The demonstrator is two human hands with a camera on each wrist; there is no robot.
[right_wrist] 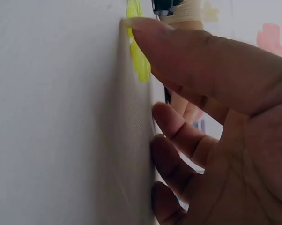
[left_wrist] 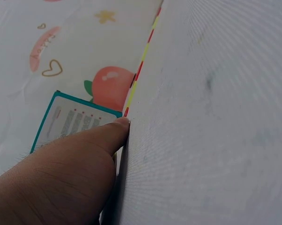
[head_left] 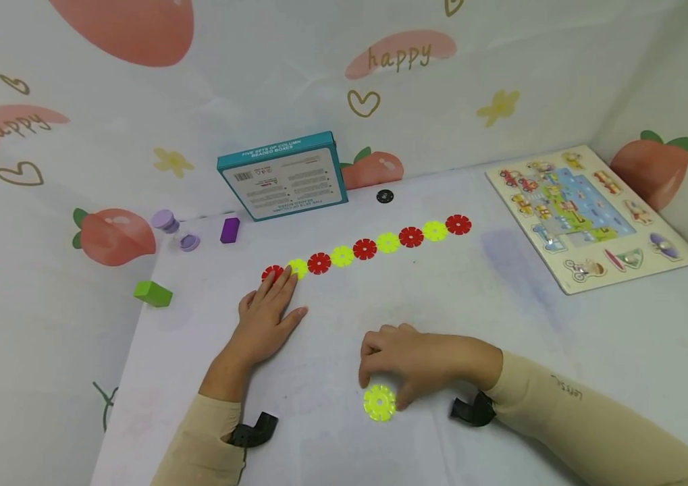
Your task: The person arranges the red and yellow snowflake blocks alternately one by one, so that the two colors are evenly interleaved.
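A row of notched plastic snowflake discs, alternately red (head_left: 364, 249) and yellow (head_left: 388, 243), slants across the table. My left hand (head_left: 265, 324) lies with extended fingers at the row's left end, fingertips over the leftmost red disc (head_left: 268, 271) and at the edge of the yellow disc (head_left: 299, 268) beside it. Nearer the front, my right hand (head_left: 407, 358) pinches a separate yellow disc (head_left: 379, 403) at its edges between thumb and index finger. In the right wrist view the thumb (right_wrist: 155, 40) overlaps this disc, which stands close to the tabletop.
Behind the row stands a teal-edged box (head_left: 285, 179), with a black round chip (head_left: 385, 196) near it. A wooden picture puzzle board (head_left: 617, 270) lies at right. At left are a purple block (head_left: 230, 230), a green block (head_left: 153, 293) and a lilac hourglass-like object (head_left: 188, 241).
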